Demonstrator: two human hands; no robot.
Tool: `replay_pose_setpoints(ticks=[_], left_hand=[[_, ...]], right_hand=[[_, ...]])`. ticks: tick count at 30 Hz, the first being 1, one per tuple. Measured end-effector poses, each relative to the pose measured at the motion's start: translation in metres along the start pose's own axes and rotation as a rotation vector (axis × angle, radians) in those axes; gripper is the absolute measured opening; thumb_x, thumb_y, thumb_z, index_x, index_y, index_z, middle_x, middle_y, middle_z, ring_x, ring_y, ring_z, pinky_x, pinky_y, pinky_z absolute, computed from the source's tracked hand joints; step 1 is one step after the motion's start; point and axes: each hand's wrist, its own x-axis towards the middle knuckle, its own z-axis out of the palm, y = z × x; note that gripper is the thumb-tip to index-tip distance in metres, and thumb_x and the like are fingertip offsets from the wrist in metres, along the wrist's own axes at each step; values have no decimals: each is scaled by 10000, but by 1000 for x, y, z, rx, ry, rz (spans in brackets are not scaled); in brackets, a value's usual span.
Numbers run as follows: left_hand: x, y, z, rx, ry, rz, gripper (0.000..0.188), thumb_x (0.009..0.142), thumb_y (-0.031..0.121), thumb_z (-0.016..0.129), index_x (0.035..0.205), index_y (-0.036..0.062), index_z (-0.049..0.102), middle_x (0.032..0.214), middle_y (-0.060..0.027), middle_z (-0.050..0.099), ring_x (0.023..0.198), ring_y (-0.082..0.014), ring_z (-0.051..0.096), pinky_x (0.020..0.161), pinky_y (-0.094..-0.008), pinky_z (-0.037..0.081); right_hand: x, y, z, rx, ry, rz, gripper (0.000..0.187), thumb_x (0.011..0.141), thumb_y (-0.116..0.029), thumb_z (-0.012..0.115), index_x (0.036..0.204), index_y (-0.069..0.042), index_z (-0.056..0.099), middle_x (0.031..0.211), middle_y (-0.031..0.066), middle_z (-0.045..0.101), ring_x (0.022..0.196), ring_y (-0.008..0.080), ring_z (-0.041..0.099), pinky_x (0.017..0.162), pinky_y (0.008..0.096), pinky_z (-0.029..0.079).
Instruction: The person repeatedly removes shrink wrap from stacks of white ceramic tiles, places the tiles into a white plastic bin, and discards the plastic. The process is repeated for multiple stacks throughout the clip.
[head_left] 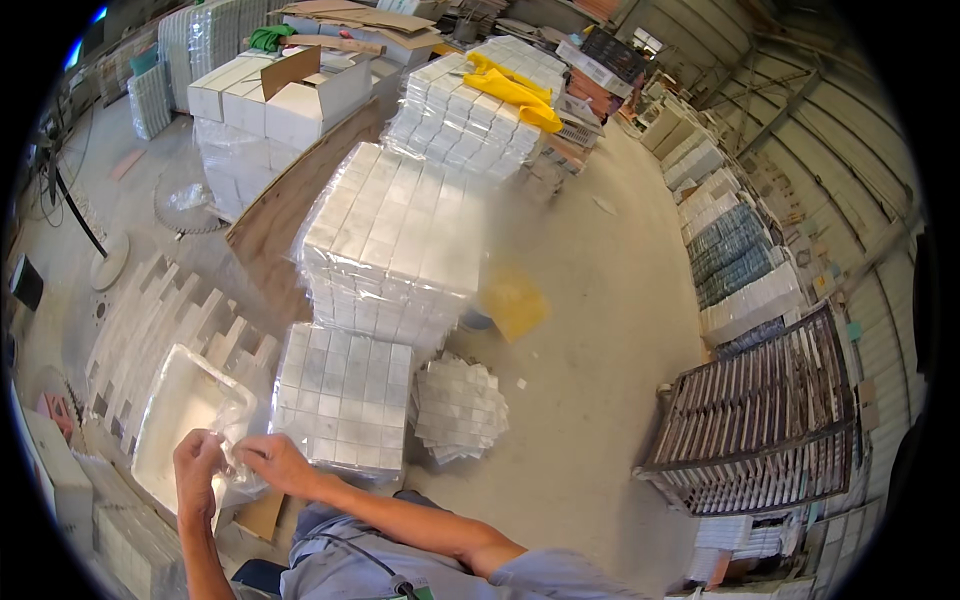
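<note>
My left hand (199, 460) and my right hand (270, 460) are close together at the lower left, both with fingers pinched. Between them is crumpled clear plastic film (243, 487), which hangs down beside the right hand; its exact shape is hard to make out. Below the hands stands a white open-topped box (160, 440) with a pale inside, partly covered by my left hand and forearm. Just right of it is a stack of square grey-white mosaic tile sheets (340, 400).
A small stack of irregular-edged tile sheets (462, 410) lies on the floor. Film-wrapped tile stacks (390, 240) rise ahead, one topped by a yellow cloth (515, 90). White cartons (270, 105) stand beyond a plywood board (290, 200). A slatted rack (760, 415) leans at right.
</note>
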Motion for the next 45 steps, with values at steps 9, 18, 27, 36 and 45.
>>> replay_pose_setpoints(ticks=[9,18,27,36,45], left_hand=[[17,-2,5,102,-51,-45,152,770,122,648,832,-16,667,742,-13,608,693,-93,536,669,-252,426],[33,31,-10,72,-145,245,233,936,177,538,1038,-3,647,819,-47,646,767,-131,609,745,-279,477],[10,49,-20,349,-348,327,258,840,59,541,1056,0,669,857,-74,671,720,-127,611,690,-286,501],[3,45,-27,292,-370,256,165,884,91,603,980,-20,676,786,-69,666,725,-113,627,683,-263,501],[16,-1,-38,401,-122,175,151,867,71,590,945,-44,649,850,-67,660,820,-127,627,784,-272,496]], right_hand=[[0,-11,-26,42,332,-20,109,874,-120,635,915,-20,640,874,48,658,790,116,602,699,262,492],[-16,2,-70,-157,282,106,164,885,-132,595,954,8,646,810,76,659,739,127,607,701,273,498],[0,-69,-101,-748,359,-395,637,708,-74,752,1287,-72,486,1279,164,521,1183,344,467,980,435,391],[2,-33,-108,-553,52,-299,134,764,-53,699,895,-27,692,907,107,665,872,287,612,774,352,477],[-41,-25,-118,-312,101,149,111,864,-61,600,897,6,683,761,65,679,629,100,562,590,249,447]])
